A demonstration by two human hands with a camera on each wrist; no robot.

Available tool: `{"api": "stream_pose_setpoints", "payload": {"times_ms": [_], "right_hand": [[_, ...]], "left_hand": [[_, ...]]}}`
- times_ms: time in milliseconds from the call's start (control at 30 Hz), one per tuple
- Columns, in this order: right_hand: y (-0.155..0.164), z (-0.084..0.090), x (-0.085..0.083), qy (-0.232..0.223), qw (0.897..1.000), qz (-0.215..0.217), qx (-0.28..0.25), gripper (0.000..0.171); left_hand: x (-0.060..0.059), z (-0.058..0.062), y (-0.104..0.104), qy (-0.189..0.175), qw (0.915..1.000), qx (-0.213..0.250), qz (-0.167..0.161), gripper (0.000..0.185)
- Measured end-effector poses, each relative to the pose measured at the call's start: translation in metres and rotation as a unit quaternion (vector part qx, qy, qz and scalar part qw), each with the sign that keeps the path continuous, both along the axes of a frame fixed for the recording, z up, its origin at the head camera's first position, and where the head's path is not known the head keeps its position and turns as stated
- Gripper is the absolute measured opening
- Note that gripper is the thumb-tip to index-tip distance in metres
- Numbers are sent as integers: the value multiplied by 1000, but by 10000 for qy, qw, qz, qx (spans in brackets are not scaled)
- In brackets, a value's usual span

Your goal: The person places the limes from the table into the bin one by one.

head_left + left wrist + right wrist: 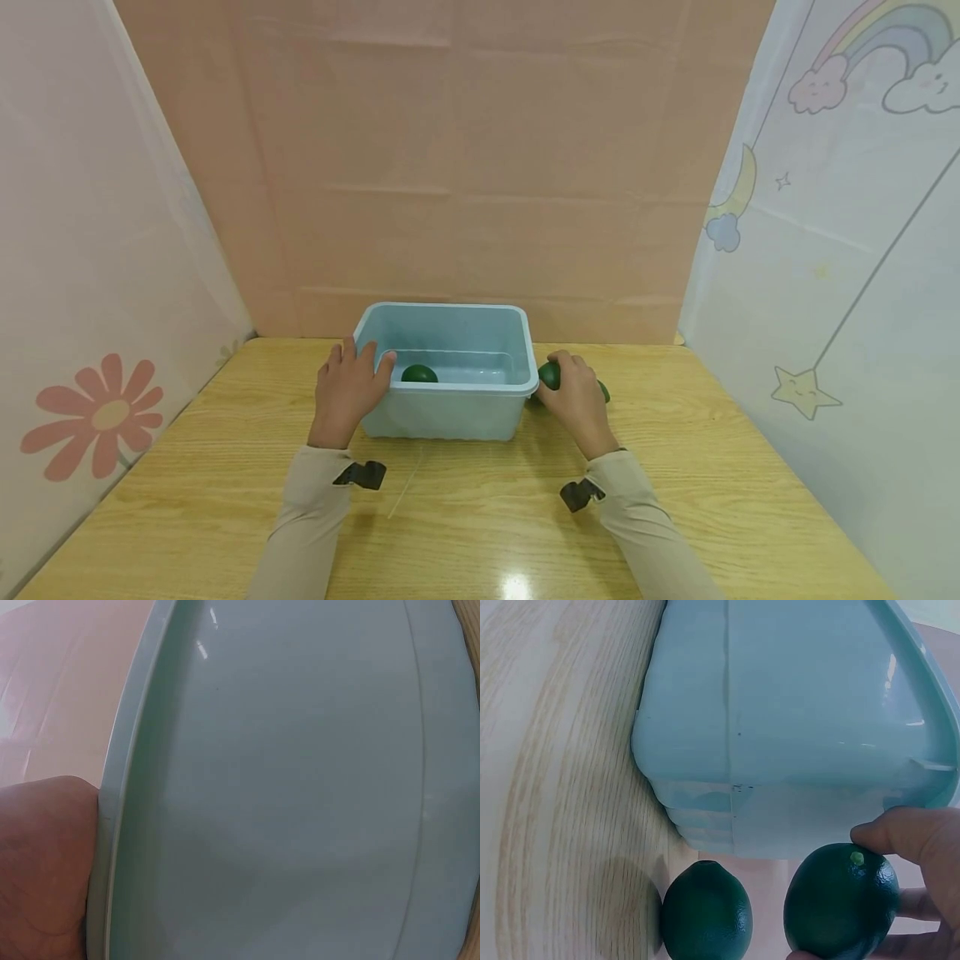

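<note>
A light blue plastic bin (442, 412) stands on the wooden table, with one dark green lime (419, 374) visible inside. My left hand (347, 396) holds the bin's left rim near the front corner, its thumb reaching over the edge. Beside the bin's right wall, my right hand (577, 404) grips another lime (841, 901) between thumb and fingers, its pale stem spot showing in the right wrist view. A further lime (706, 911) lies on the table close by, partly hidden behind the right hand in the head view.
The wooden table (465, 517) reaches back to a plain peach-coloured sheet (465, 167). Printed sheets hang at both sides. A thin pale strand (405, 487) lies in front of the bin. Each wrist wears a black strap-on device.
</note>
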State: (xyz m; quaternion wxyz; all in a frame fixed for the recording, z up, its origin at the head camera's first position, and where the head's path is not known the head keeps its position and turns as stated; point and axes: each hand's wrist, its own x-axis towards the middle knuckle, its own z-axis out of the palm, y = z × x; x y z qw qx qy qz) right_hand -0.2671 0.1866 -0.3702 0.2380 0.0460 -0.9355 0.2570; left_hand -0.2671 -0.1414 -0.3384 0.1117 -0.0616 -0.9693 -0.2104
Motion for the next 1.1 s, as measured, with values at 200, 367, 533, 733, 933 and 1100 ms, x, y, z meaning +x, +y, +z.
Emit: {"api": "stream_pose_setpoints", "payload": {"times_ms": [200,367,533,733,933,1100], "right_hand": [[-1,0,-1,-9,10000,-2,-13,48],[-2,0,-1,-18,10000,-22,-37,48],[-3,-1,-2,70,9999,-24,-69,46],[-3,-1,-2,152,9998,-27,-87,46],[-3,-1,-2,125,9998,-33,-146,45],[-3,0,-2,101,9998,-68,-174,46]], "left_hand": [[-1,-1,-1,-8,10000,21,-2,61],[-2,-1,-1,30,10000,-11,-5,60],[-3,-1,-2,47,10000,-29,-18,60],[-3,-2,-3,34,10000,-12,-30,60],[-4,-2,-3,37,10000,4,-24,60],[-4,-2,-3,73,10000,-32,3,60]]}}
